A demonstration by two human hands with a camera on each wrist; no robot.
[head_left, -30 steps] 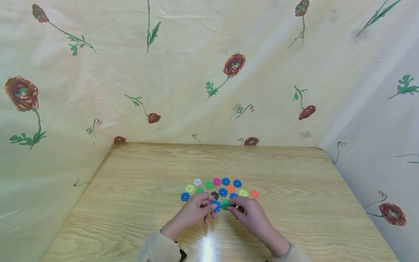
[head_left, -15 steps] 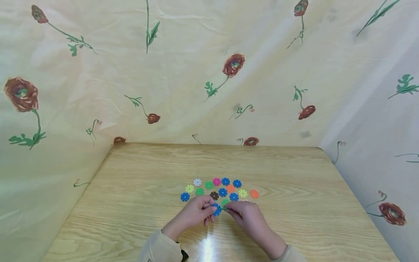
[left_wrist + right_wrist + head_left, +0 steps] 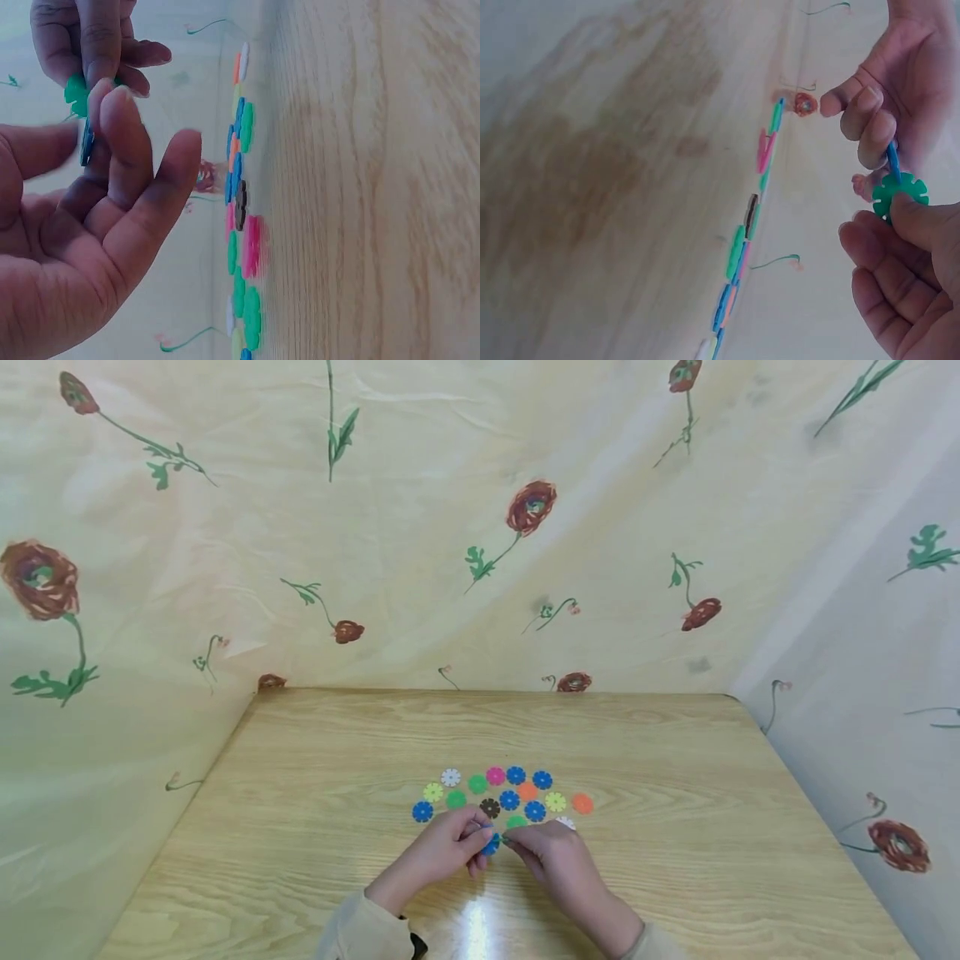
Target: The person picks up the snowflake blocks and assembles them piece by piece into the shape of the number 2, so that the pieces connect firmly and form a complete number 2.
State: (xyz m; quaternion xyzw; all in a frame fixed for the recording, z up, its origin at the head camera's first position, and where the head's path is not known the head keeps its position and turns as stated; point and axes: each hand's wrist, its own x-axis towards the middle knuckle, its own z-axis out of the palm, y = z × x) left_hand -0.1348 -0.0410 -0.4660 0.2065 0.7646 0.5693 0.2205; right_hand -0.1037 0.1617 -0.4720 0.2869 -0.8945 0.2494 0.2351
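Watching, I see left fingers (image 3: 124, 142) pinch a blue disc (image 3: 491, 845), right fingers (image 3: 866, 247) a green disc (image 3: 897, 184) (apparently touching). Crooked pushing could spring either loose.

The head view looks forward and down from above the surface (image 3: 675, 793); both wrist views, tipped sideways, look low across it, sharing the nearby green disc (image 3: 886, 193).

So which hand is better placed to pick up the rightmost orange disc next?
Probably the right hand: it lies nearer the orange disc than the left hand. Both are busy, though: the right pinches a green disc, the left a blue disc.
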